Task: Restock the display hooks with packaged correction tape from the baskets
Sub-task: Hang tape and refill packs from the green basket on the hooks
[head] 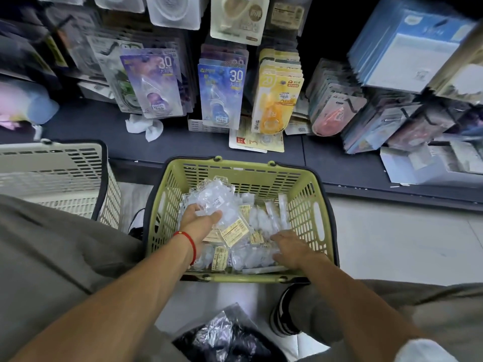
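Reaching down into a green basket (pixel 308 189), both bare hands are among a heap of clear packs. The left hand (pixel 200 218) has a red string (pixel 189 240) on its wrist, and its thumb and fingers are closed around a stack of clear packaged correction tape (pixel 213 198), held a little above the heap near the far wall of the basket. The right hand (pixel 294 248) lies palm down on the other packs (pixel 251 254) near the front of the basket; its fingers look spread and loose, but I cannot tell for sure if it is holding one. Many packs in the basket have small yellow labels.

The green basket sits on the pale floor, just in front of a dark shelf (pixel 183 142). A cream basket (pixel 52 176) stands to its left, well apart from the hands. Above the shelf, packs hang on display hooks in rows: purple packs (pixel 154 84) on the left, blue packs (pixel 220 92) in the middle and yellow packs (pixel 278 100) next to them. A pink pack (pixel 334 113) leans further right. A crumpled white tissue (pixel 143 126) lies on the shelf below the purple packs. A dark bag (pixel 230 338) lies on the floor between the person's knees
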Available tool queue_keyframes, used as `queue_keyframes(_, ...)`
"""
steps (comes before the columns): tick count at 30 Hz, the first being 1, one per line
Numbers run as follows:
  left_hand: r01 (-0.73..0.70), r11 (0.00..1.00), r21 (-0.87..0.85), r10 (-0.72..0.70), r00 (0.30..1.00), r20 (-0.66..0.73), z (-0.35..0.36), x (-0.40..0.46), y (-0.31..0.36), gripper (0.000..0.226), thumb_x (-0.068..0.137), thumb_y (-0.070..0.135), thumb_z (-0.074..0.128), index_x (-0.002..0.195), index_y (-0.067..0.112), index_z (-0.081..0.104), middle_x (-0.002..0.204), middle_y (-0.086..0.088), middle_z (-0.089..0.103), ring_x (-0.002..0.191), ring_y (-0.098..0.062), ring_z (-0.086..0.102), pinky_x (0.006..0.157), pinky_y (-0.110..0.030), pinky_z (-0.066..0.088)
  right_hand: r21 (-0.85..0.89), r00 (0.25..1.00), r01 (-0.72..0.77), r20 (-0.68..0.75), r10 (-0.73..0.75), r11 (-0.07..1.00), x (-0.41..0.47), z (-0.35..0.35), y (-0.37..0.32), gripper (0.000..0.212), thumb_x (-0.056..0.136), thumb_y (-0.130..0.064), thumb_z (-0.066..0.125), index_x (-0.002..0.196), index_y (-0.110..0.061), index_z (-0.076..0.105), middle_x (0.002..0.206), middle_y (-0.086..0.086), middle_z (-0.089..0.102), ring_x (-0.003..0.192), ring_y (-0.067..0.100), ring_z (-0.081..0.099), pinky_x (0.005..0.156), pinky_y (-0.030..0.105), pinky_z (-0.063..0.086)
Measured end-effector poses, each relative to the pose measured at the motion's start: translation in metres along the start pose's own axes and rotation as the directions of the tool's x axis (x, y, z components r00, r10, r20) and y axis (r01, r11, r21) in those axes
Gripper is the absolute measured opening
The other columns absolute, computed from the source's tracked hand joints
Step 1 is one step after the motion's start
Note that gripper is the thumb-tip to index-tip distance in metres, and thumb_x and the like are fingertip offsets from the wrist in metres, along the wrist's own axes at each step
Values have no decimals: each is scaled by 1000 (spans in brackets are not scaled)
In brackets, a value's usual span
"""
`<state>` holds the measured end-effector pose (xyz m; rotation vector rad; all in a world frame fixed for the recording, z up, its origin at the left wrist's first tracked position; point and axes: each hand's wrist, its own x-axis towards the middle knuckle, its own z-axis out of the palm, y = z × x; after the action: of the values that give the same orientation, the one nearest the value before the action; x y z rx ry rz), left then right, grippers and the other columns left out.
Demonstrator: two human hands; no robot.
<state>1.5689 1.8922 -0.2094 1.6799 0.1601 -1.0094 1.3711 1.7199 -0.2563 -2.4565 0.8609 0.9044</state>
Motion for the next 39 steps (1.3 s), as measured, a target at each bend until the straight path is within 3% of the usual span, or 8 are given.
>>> queue_keyframes(4,-41,999,25,42,998,-50,-4,3,-3,59,86,28,86,132,28,48,151,-10,50,118,-25,48,102,-43,42,-139,994,24,-98,-38,990,10,10,-8,55,97,-26,70,147,-25,47,143,7,57,134,27,48,113,44,41)
queue_keyframes(8,-69,997,37,70,997,-30,-5,5,-5,80,87,29,86,154,26,43,160,-10,44,140,-31,47,112,-48,41,221,985,31,-174,8,975,6,-8,2,12,104,-24,61,113,-19,66,115,5,67,102,21,66,83,28,51)
queue_keyframes(16,29,998,-57,-23,995,93,8,-4,0,74,100,42,68,162,27,31,165,-8,40,145,-37,47,116,-62,41,943,979,205,-201,-43,261,-10,-76,-14,17,102,-20,66,109,-7,71,113,14,76,104,28,75,81,37,64)
queue_keyframes(20,57,998,-11,-53,972,228,16,-13,-3,106,81,55,82,165,23,25,158,-11,50,134,-33,60,108,-54,51,856,966,256,-241,-93,448,-1,-61,-50,22,96,-28,76,97,-6,72,101,14,72,83,26,76,66,31,63)
queue_keyframes(24,68,998,19,-69,991,114,5,-6,-13,109,81,23,90,165,19,22,154,-13,53,74,-7,66,57,-23,50,783,967,209,-254,-7,586,10,-41,-28,9,102,-24,68,97,-18,72,94,7,70,72,16,69,69,40,65)
queue_keyframes(28,55,998,-38,-54,998,11,-8,5,-14,111,79,21,92,165,23,21,157,-12,50,124,-29,65,109,-50,51,195,973,81,198,-121,977,9,-1,17,32,96,-12,72,127,-23,72,129,1,69,113,17,65,108,39,53)
queue_keyframes(36,49,995,-89,-47,999,18,-10,9,-11,111,76,20,94,164,23,27,156,-11,52,136,-31,57,117,-54,41,257,975,10,214,-67,966,10,7,27,37,92,-19,80,128,-24,75,139,-4,67,128,21,61,115,42,44)
queue_keyframes(39,67,991,-113,-67,998,7,-12,5,-10,84,78,17,92,148,25,47,134,-5,67,105,-19,68,82,-36,54,276,975,13,211,-74,961,17,15,27,37,94,-20,78,131,-23,73,140,-2,67,129,22,61,116,41,44)
